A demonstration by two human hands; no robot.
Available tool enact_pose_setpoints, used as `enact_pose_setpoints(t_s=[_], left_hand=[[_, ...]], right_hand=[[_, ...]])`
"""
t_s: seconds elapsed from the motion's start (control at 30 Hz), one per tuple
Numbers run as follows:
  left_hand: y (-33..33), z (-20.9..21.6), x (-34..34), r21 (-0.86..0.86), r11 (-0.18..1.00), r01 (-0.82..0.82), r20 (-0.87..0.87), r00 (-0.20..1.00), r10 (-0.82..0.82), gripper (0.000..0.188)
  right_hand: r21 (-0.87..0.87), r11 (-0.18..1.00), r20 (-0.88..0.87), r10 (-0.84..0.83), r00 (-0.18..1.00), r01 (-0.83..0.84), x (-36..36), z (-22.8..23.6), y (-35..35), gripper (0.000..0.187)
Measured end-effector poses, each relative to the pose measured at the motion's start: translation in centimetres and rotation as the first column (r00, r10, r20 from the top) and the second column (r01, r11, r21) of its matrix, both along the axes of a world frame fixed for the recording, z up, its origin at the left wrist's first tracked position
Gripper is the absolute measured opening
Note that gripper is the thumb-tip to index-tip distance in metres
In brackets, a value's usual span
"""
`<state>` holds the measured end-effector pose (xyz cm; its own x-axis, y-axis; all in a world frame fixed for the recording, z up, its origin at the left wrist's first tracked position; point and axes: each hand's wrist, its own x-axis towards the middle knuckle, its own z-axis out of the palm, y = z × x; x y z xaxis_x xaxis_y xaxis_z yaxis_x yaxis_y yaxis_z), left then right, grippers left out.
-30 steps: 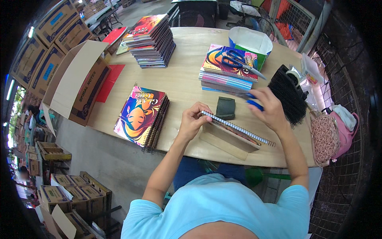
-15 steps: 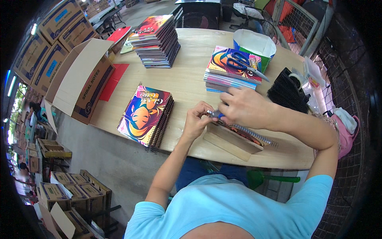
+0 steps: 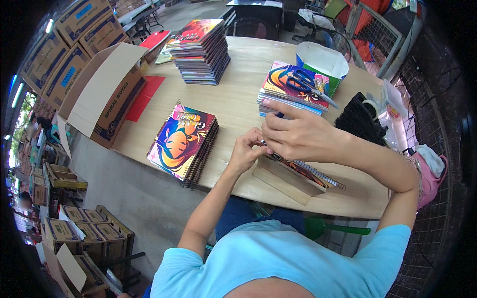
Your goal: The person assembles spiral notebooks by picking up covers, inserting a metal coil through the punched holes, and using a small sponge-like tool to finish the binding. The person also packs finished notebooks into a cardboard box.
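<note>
A spiral notebook [image 3: 299, 172] stands on edge in a wooden holder [image 3: 280, 184] at the table's near edge, its wire coil [image 3: 325, 178] sticking out at the right end. My left hand [image 3: 246, 151] is closed in a pinch at the notebook's left end. Right above that spot, my right hand [image 3: 297, 133] is closed around a small blue-handled tool, mostly hidden by the fingers. Its tip meets the left fingertips, and I cannot make out the coil end there. To the left lies a stack of spiral notebooks [image 3: 180, 139] with colourful covers.
Behind my right hand, scissors [image 3: 304, 82] lie on another notebook stack [image 3: 278, 74]. A taller stack [image 3: 198, 54] stands farther back. An open carton [image 3: 119, 107] is at the left edge. A black brush-like object [image 3: 360, 119] and a white-green open box [image 3: 325, 58] sit right.
My right hand has turned and shifted slightly left over the left fingertips, covering the tool that showed before. The left hand keeps its pinch in nearly the same place.
</note>
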<state>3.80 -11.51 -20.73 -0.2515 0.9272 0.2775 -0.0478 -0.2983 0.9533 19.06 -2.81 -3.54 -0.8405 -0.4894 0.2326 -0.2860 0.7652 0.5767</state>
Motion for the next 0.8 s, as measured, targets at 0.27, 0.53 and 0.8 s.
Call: enact_pose_setpoints(t_s=[0.27, 0.53, 0.8], left_hand=[[0.2, -0.1, -0.2, -0.012, 1.000, 0.011, -0.005, 1.000, -0.011, 0.013], [0.5, -0.2, -0.3, 0.002, 1.000, 0.012, 0.007, 1.000, -0.012, 0.015], [-1.0, 0.7, 0.7, 0.102, 0.962, -0.253, -0.324, 0.906, 0.273, 0.033]], right_hand=[[-0.036, 0.999, 0.010, -0.020, 1.000, 0.021, -0.1, 0.2, -0.1, 0.015], [-0.098, 0.975, 0.165, -0.181, 0.970, 0.199, 0.3, 0.0, -0.2, 0.017], [-0.838, 0.118, 0.474, -0.325, 0.818, 0.533, 3.8, -4.9, 3.0, 0.031]])
